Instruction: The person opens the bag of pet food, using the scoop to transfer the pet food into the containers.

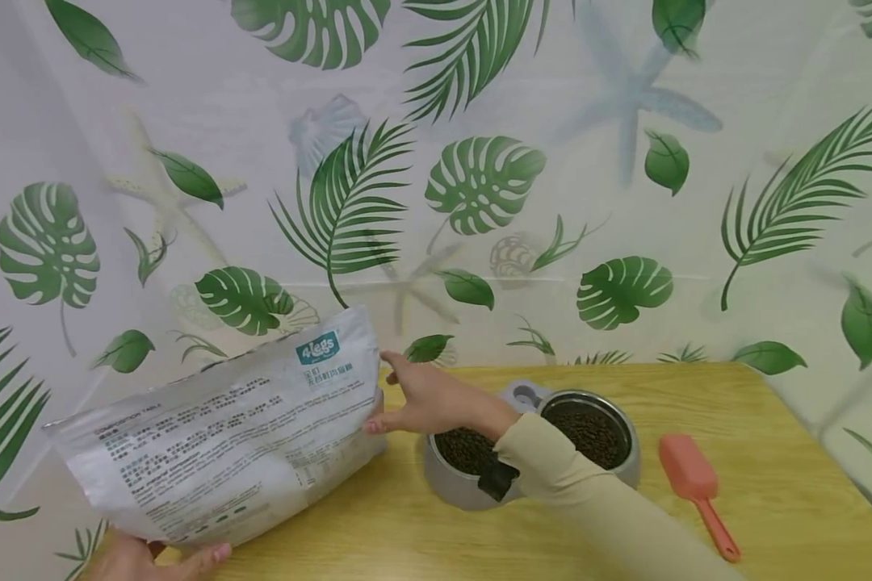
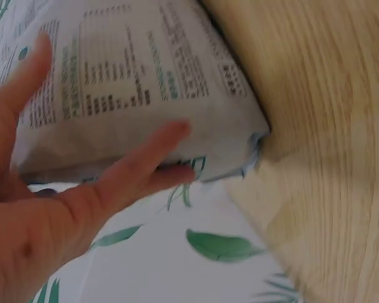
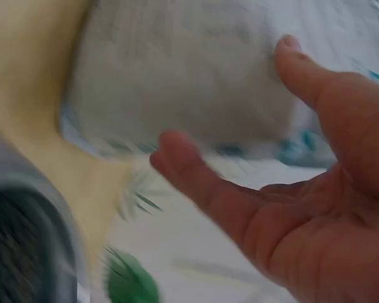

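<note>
A silvery-white printed pet food bag (image 1: 240,436) with a teal "4Legs" logo stands tilted on its long side at the left of the table. My left hand (image 1: 148,558) is at its lower left corner. In the left wrist view, that hand's thumb (image 2: 35,72) lies over the printed face, and its straight fingers (image 2: 142,158) reach along the bag's edge. My right hand (image 1: 432,395) is at the bag's right end, with thumb and fingers spread apart. The right wrist view shows its fingers (image 3: 208,189) beside the blurred bag; whether they touch is unclear.
Right of the bag, under my right forearm, sits a grey double pet bowl (image 1: 465,492) with brown kibble (image 1: 589,432) in both bowls. A coral-red scoop (image 1: 690,468) lies at the right of the wood-grain table (image 1: 756,411). Behind hangs a leaf-patterned cloth (image 1: 494,307).
</note>
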### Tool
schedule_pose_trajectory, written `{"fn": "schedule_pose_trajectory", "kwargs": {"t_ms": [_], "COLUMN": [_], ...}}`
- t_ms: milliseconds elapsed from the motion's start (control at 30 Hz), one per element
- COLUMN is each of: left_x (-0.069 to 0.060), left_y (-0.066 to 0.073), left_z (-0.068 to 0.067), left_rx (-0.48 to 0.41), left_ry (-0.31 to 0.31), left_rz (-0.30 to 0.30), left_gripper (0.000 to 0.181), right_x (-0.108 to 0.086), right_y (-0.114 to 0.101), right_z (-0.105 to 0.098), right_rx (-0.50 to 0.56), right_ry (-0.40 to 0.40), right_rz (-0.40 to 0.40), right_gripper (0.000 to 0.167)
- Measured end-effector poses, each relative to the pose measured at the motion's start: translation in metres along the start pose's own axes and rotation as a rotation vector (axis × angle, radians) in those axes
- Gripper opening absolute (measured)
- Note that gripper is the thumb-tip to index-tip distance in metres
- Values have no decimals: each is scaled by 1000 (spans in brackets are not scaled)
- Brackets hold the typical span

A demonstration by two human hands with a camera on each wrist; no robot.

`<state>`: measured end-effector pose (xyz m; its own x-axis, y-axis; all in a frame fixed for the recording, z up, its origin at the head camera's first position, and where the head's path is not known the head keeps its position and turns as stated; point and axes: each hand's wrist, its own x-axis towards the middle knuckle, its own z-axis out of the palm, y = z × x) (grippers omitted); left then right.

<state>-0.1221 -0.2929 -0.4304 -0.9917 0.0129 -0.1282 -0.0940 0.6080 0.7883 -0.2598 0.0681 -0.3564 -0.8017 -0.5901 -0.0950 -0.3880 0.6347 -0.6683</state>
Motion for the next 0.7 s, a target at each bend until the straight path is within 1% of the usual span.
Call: {"fn": "schedule_pose_trajectory", "kwargs": {"t_ms": [33, 67, 100, 133, 167, 200, 267, 333, 367, 400, 467, 533, 600, 633, 700], "left_x": [3, 5, 8, 10, 11, 13, 16, 20, 22, 24, 29, 33, 36, 37, 38], "left_y": [-1, 0, -1, -1, 0, 0, 0, 0, 0, -1, -1, 0, 1, 1, 2], "left_z": [4, 6, 7, 8, 8, 8, 6, 4, 3, 2, -1, 0, 1, 2, 4], "left_rx": [21, 15, 26, 16, 8, 5, -2, -8, 7, 20, 39, 57, 85, 103, 140], "left_ry": [22, 34, 56, 78, 99, 120, 166, 206, 216, 221, 203, 190, 182, 180, 185], "left_rz": [-1, -51, -75, -103, -131, -156, -181, -180, -178, -173, -170, -187, -189, -188, -182], "left_gripper": [88, 86, 85, 85, 85, 86, 84, 81, 81, 80, 81, 84, 84, 85, 84], "right_x": [3, 6, 9, 12, 15, 18, 25, 32, 34, 36, 38, 37, 29, 22, 4], "right_y": [4, 7, 10, 12, 13, 13, 12, 10, 9, 9, 10, 14, 20, 24, 33], "right_z": [8, 16, 22, 27, 31, 33, 36, 38, 39, 39, 40, 41, 41, 40, 37], "right_rx": [33, 76, 122, 159, 180, 179, 201, 227, 240, 247, 253, 251, 213, 173, 90], "right_ry": [-15, -14, -7, 4, 23, 44, 69, 67, 67, 73, 84, 92, 94, 92, 89], "right_rz": [-2, -9, -23, -37, -61, -79, -102, -101, -92, -76, -37, -2, 23, 26, 22], "right_gripper": [99, 95, 91, 86, 82, 80, 76, 78, 79, 80, 84, 87, 92, 93, 89]}}
